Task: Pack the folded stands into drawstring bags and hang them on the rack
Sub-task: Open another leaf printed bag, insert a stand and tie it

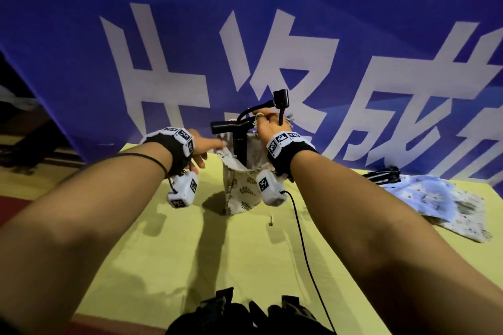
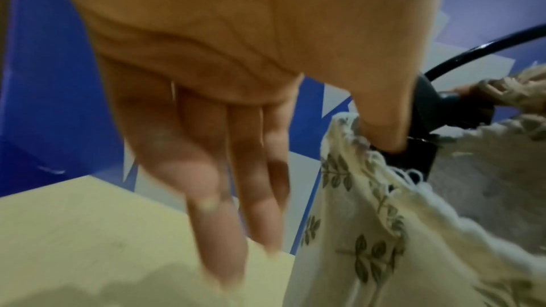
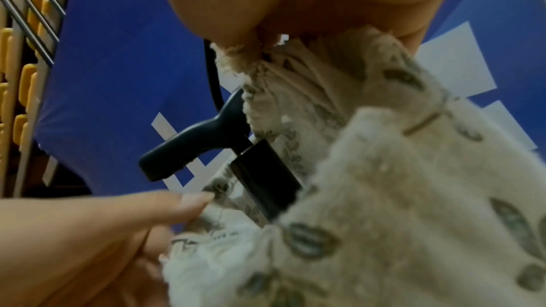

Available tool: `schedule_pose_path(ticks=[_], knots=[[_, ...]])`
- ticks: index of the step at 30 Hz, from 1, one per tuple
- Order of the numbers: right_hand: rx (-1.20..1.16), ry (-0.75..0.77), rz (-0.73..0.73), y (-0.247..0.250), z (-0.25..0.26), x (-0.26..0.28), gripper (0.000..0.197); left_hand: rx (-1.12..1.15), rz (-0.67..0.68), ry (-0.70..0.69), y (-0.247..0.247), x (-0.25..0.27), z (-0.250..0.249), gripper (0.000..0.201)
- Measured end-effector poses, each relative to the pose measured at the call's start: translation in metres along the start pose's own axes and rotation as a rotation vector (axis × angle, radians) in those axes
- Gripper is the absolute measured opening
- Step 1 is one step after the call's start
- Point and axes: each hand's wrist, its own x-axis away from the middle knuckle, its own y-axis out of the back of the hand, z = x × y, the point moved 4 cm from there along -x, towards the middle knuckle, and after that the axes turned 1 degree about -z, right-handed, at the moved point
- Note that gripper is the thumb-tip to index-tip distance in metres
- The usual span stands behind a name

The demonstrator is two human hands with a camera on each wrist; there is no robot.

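Note:
A cream drawstring bag point(image 1: 242, 187) with a leaf print stands upright at the middle of the yellow-green table point(image 1: 190, 253). A black folded stand point(image 1: 239, 144) sits in it, its top and curved neck poking out above the rim. My left hand point(image 1: 215, 148) pinches the bag's left rim; in the left wrist view its thumb point(image 2: 381, 125) presses the cloth point(image 2: 369, 253) against the stand point(image 2: 428, 106) while the other fingers hang straight. My right hand point(image 1: 265, 124) grips a bunch of the right rim point(image 3: 295, 74) beside the stand point(image 3: 200, 146).
Further printed bags point(image 1: 430, 198) lie flat at the table's right, with another black stand point(image 1: 386, 175) behind them. A small pin point(image 1: 271, 220) and a black cable point(image 1: 304, 247) lie on the table. A blue banner point(image 1: 81, 62) hangs behind. Metal bars point(image 3: 26, 32) show at left.

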Motion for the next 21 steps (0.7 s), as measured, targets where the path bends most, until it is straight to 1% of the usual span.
schedule_pose_path(ticks=[1, 3, 5, 7, 9, 12, 14, 17, 19, 21], knots=[[0.001, -0.006, 0.006, 0.001, 0.001, -0.001, 0.033, -0.022, 0.089, 0.031, -0.007, 0.002, 0.003, 0.067], [0.012, -0.018, 0.005, 0.000, 0.002, -0.002, 0.034, -0.056, 0.205, 0.036, -0.017, 0.003, 0.009, 0.061], [0.009, -0.023, 0.000, -0.002, 0.003, -0.002, 0.033, 0.006, 0.233, -0.009, -0.022, -0.001, 0.014, 0.045], [0.003, -0.028, 0.008, -0.004, 0.004, -0.003, 0.032, 0.134, 0.187, -0.057, -0.019, -0.003, 0.014, 0.033], [0.000, -0.040, 0.015, -0.006, 0.002, -0.004, 0.032, 0.218, 0.137, -0.080, -0.014, -0.001, 0.013, 0.031], [-0.042, -0.039, -0.018, -0.007, 0.001, -0.006, 0.028, 0.234, 0.133, -0.125, -0.010, 0.004, 0.010, 0.028], [-0.044, -0.037, -0.010, -0.007, -0.001, -0.007, 0.029, 0.258, 0.109, -0.154, -0.010, 0.005, 0.007, 0.023], [-0.039, -0.039, 0.001, -0.007, -0.003, -0.007, 0.026, 0.332, 0.072, -0.148, -0.010, 0.004, 0.006, 0.015], [-0.028, -0.056, 0.019, -0.005, -0.004, -0.006, 0.027, 0.488, 0.011, -0.104, -0.003, -0.001, 0.007, 0.013], [-0.009, -0.087, 0.037, -0.005, -0.007, -0.005, 0.032, 0.690, -0.074, -0.066, 0.009, -0.005, 0.008, 0.018]])
